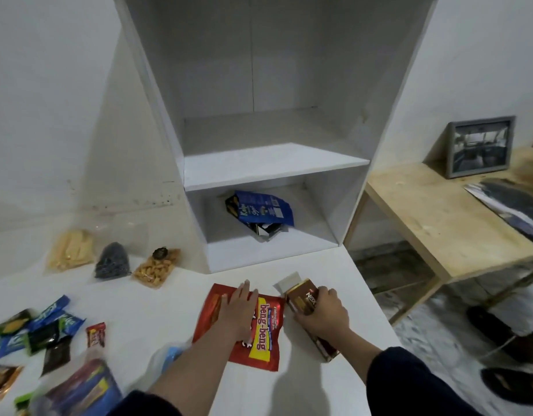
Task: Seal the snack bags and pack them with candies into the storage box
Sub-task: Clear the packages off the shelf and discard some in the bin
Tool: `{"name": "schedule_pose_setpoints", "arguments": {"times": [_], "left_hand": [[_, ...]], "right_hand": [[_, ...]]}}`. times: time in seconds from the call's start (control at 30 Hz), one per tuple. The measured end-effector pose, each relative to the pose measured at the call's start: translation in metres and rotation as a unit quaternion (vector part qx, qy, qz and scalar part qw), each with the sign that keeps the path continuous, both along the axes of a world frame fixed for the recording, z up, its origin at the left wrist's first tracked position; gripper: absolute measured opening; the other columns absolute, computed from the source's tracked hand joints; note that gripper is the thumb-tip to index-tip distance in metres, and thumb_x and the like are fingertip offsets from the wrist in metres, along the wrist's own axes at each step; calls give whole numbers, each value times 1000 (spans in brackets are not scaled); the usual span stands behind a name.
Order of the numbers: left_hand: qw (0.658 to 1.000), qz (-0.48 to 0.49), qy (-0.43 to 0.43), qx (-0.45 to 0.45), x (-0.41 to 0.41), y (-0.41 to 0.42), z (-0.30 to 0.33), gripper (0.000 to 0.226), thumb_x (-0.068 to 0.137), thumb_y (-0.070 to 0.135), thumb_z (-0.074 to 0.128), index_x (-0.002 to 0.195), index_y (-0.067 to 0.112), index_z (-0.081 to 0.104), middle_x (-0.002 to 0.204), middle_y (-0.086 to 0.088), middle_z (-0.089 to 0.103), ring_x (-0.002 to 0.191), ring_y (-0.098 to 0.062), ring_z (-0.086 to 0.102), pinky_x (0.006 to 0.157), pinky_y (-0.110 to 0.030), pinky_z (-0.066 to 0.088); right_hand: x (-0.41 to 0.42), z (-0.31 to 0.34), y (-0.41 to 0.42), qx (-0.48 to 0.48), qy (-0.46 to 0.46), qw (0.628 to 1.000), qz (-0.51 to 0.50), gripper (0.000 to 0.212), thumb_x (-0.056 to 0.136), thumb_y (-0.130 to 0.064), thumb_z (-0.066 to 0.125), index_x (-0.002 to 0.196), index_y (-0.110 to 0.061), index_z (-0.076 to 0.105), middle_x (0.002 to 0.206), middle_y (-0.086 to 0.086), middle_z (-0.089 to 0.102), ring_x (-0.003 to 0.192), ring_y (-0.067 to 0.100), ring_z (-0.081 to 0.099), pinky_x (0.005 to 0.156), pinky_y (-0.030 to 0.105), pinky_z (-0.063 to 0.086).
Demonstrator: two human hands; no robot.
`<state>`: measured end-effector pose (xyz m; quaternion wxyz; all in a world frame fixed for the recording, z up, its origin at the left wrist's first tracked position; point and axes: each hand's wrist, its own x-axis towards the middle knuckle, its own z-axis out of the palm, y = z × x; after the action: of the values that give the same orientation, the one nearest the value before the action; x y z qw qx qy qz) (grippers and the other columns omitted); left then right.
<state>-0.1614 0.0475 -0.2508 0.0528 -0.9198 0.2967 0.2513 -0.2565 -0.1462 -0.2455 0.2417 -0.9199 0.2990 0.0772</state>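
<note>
- Hands first: left hand (239,310) lies flat, fingers straight, pressing on the red bag (263,328); right hand (323,310) is curled round the brown pack (302,298), gripping it just beside the red bag.
- Both packs sit on the white table (157,310) near its right edge, in front of the cabinet (274,166).
- Step in hand, as I judge it: gathering the next snack bags for packing. The left palm seems to flatten or steady the red bag; the right looks ready to lift the brown pack.
- A pale flap (287,282) sticks out at the brown pack's far end, so that pack may still be open; I cannot tell for sure.
- Next move calls for closing that end if it is open, then carrying the pack forward into the cabinet's lower compartment without spilling.
- Cabinet, upper shelf: nothing visible on it.
- Cabinet, lower compartment: a blue bag (260,210) lies tilted, with a dark pack (266,229) partly under it at the front.
- Near the table's back left: three clear pouches, one of pale sticks (70,250), one of dark bits (112,262), one of nuts (155,268).
- Along the left edge: small wrapped candies (40,325) lie loose, not yet packed.
- At the near left corner: a clear bag (79,388) holds more wrapped items, blurred.
</note>
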Motion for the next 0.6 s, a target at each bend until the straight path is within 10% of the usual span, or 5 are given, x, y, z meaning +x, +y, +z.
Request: {"name": "schedule_pose_setpoints", "arguments": {"times": [0.33, 0.6], "left_hand": [[998, -17, -67, 6, 44, -18, 5, 81, 58, 47, 82, 121, 11, 46, 125, -11, 46, 113, -29, 48, 96, -42, 37], [913, 272, 14, -303, 102, -45, 54, 53, 63, 68, 70, 90, 22, 64, 90, 6, 68, 85, -14, 65, 76, -32, 52]], "right_hand": [[105, 24, -41, 33, -108, 993, 40, 85, 62, -75, 64, 118, -13, 45, 112, 6, 46, 102, 24, 56, 79, 38, 51], [106, 2, -84, -8, -58, 998, -6, 89, 62, -82, 54, 120, -16, 41, 115, 6, 49, 105, 25, 54, 75, 36, 49]]}}
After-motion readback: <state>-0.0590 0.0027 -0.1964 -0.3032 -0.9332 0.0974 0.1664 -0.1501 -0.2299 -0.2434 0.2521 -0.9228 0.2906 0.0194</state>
